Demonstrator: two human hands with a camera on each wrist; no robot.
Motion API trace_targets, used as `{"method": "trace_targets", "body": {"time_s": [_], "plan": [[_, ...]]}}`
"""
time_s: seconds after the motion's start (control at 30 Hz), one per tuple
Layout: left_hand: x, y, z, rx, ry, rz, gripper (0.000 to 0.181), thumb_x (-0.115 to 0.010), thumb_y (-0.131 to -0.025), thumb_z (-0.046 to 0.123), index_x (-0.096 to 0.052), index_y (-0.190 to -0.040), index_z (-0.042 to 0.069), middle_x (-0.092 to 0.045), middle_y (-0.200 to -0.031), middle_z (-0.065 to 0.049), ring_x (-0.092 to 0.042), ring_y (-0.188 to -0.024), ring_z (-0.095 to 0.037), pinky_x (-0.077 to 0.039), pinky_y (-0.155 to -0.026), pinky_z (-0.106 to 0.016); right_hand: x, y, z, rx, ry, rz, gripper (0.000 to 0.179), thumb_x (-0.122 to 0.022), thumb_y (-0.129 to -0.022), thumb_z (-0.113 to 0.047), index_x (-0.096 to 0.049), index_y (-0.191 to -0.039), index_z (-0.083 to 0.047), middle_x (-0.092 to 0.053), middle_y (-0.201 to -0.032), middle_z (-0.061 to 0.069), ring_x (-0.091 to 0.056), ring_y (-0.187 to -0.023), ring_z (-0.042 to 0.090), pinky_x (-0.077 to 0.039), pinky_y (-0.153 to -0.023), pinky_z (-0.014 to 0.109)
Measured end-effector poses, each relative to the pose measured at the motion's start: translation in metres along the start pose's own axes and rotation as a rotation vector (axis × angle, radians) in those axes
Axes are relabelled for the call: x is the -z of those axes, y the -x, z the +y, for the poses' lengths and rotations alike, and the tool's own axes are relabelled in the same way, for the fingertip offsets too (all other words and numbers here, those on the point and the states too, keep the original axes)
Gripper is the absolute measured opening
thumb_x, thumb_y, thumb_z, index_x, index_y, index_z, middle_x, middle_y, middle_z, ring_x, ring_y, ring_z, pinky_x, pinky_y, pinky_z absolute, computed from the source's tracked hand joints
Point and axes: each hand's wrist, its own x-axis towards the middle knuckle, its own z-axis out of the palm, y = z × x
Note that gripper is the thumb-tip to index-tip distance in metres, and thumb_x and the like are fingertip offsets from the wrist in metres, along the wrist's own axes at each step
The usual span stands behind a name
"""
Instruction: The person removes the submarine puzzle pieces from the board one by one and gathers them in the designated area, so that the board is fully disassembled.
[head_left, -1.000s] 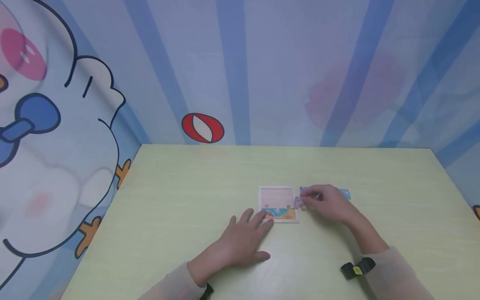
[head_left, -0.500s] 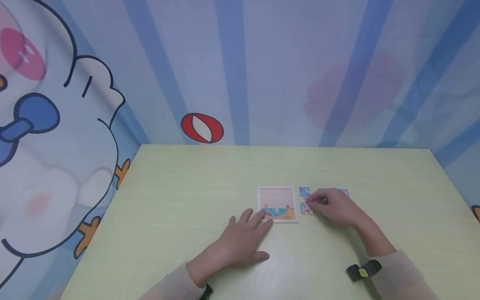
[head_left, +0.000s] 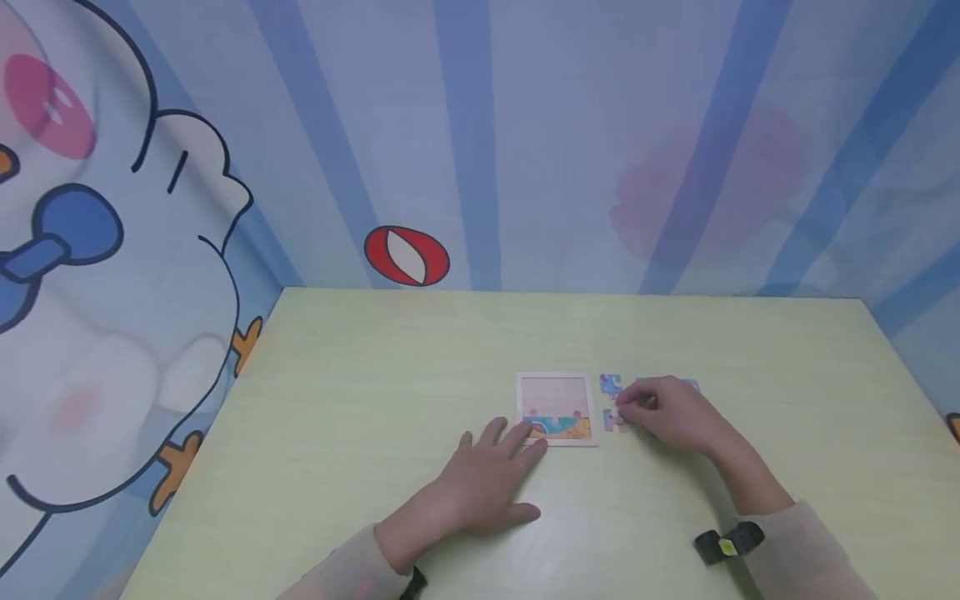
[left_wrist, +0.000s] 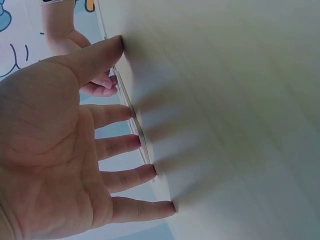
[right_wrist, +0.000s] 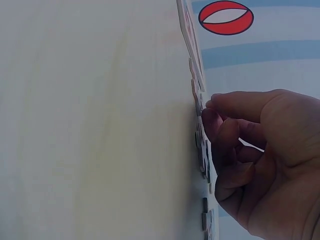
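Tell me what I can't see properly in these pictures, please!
Pale square puzzle frame: head view, lower-left corner covered by the bare left hand.
Flat multicoloured jigsaw pieces: head view, some partly behind the bare right hand.
Whether that hand pinches a piece: head view, too small to tell.
Pieces' pictures: right wrist view, seen edge-on.

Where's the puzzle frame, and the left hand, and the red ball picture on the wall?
Puzzle frame [head_left: 556, 395]: head view, on its bare pinkish base.
Left hand [head_left: 491, 485]: head view, on the back of it.
Red ball picture [head_left: 407, 256]: head view, on its white middle.
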Motion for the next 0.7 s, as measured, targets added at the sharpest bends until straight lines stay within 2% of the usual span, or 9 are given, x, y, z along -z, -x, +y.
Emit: {"method": "trace_targets", "body": {"time_s": [0.33, 0.53, 0.7], "plan": [[0.001, -0.001, 0.001, 0.009, -0.005, 0.004, 0.083, -0.068, -0.093, 0.061, -0.038, -0.161, 0.025, -0.029, -0.168, -0.004, -0.031, -0.15, -0.037, -0.042, -0.105, -0.067, -0.004, 0.0, -0.008, 0.001, -0.058, -0.02, 0.015, -0.072, -0.098, -0.021, -0.077, -0.107, -0.011, -0.07, -0.096, -0.001, -0.06, -0.083, 0.018, -0.05, -0.073, 0.036], [-0.002, -0.005, 0.001, 0.006, -0.014, 0.044, 0.089, -0.069, -0.091, 0.063, -0.033, -0.163, 0.026, -0.025, -0.17, -0.006, -0.035, -0.146, -0.036, -0.046, -0.101, -0.066, -0.01, -0.004, -0.013, 0.009, -0.058, -0.025, 0.016, -0.074, -0.097, -0.022, -0.078, -0.108, -0.012, -0.07, -0.097, -0.002, -0.06, -0.084, 0.018, -0.051, -0.076, 0.037], [-0.002, -0.009, 0.002, 0.025, -0.009, 0.054, 0.091, -0.069, -0.09, 0.065, -0.033, -0.164, 0.025, -0.024, -0.17, -0.007, -0.034, -0.146, -0.037, -0.045, -0.101, -0.067, -0.013, -0.007, -0.017, 0.058, -0.063, -0.034, 0.016, -0.074, -0.096, -0.022, -0.078, -0.108, -0.013, -0.07, -0.097, -0.003, -0.061, -0.086, 0.016, -0.052, -0.079, 0.038]]}}
